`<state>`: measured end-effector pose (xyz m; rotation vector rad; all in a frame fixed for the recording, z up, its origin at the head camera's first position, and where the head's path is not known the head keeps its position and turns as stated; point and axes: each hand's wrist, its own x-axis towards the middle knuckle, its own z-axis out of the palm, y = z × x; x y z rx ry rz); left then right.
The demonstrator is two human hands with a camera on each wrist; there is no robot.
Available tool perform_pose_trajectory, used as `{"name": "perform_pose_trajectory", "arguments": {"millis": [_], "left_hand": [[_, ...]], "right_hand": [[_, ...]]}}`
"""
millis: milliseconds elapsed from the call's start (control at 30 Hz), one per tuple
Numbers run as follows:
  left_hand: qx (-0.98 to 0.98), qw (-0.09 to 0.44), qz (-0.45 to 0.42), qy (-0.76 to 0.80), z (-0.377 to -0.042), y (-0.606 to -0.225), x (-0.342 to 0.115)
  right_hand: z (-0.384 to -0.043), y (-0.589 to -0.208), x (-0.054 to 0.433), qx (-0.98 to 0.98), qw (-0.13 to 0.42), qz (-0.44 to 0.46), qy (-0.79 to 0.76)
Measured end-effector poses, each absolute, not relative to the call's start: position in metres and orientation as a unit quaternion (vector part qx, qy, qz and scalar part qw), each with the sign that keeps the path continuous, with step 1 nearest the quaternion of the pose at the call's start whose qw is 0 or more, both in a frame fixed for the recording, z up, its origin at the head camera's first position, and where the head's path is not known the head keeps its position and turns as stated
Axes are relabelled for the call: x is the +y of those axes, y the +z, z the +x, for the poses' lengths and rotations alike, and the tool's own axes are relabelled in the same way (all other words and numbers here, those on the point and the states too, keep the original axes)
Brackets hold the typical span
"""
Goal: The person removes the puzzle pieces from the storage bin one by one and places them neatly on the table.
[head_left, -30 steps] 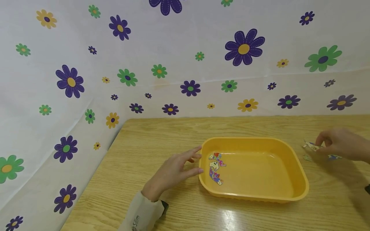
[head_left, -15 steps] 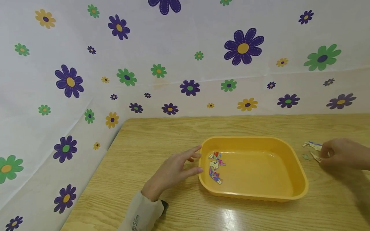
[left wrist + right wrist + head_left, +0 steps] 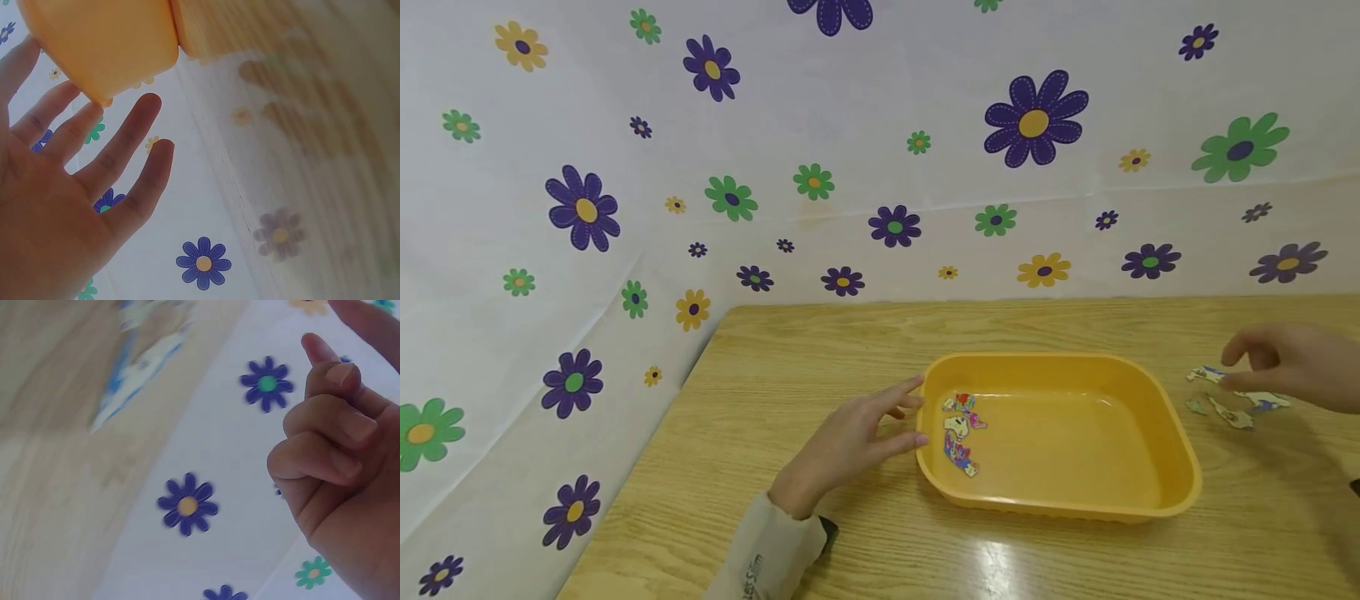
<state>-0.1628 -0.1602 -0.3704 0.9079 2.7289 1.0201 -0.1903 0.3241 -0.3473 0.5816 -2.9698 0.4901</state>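
My left hand [image 3: 842, 454] rests its fingertips against the left end of a yellow plastic tray [image 3: 1060, 510], fingers spread and mostly straight. In the left wrist view, the fingertips touch the tray wall [image 3: 106, 44]. To the tray's right, my right hand [image 3: 1296, 367] hovers over several flat, irregular printed pieces [image 3: 1231, 417], thumb and index finger apart with nothing between them. Its other fingers are curled in the right wrist view. One blue-and-white piece [image 3: 140, 369] appears blurred there. Inside the tray, more colourful printed pieces [image 3: 958, 454] lie along the left side.
A wooden table [image 3: 820, 350] carries the tray. Behind and to the left stands a white covering [image 3: 850, 100] printed with purple, green and yellow flowers. A small greenish piece [image 3: 1197, 407] lies between the tray and the other loose pieces.
My right hand moved down toward me to a cream piece, then lifted back up and away. That piece now lies uncovered on the table. My left hand and the tray stayed put.
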Motion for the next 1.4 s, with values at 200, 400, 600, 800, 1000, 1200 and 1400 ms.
{"name": "perform_pose_trajectory", "arguments": {"millis": [200, 400, 600, 800, 1000, 1200, 1400], "left_hand": [[0.893, 0.045, 0.299, 0.334, -0.164, -0.369, -0.160], [0.894, 0.044, 0.300, 0.329, -0.162, -0.368, -0.160], [0.895, 0.041, 0.304, 0.325, -0.162, -0.369, -0.160], [0.893, 0.040, 0.307, 0.326, -0.163, -0.369, -0.160], [0.894, 0.036, 0.310, 0.322, -0.163, -0.370, -0.160], [0.894, 0.035, 0.311, 0.320, -0.163, -0.370, -0.161], [0.894, 0.038, 0.307, 0.324, -0.163, -0.370, -0.160]], "right_hand": [[-0.193, -0.320, 0.296, -0.971, 0.043, 0.138, 0.191], [-0.196, -0.308, 0.269, -0.966, -0.021, 0.090, 0.243], [-0.199, -0.306, 0.242, -0.949, -0.053, 0.099, 0.296], [-0.199, -0.302, 0.215, -0.925, -0.090, 0.107, 0.353], [-0.201, -0.300, 0.192, -0.912, -0.112, 0.109, 0.380], [-0.204, -0.303, 0.175, -0.901, -0.123, 0.115, 0.401], [-0.208, -0.313, 0.159, -0.867, -0.167, 0.115, 0.455]]}}
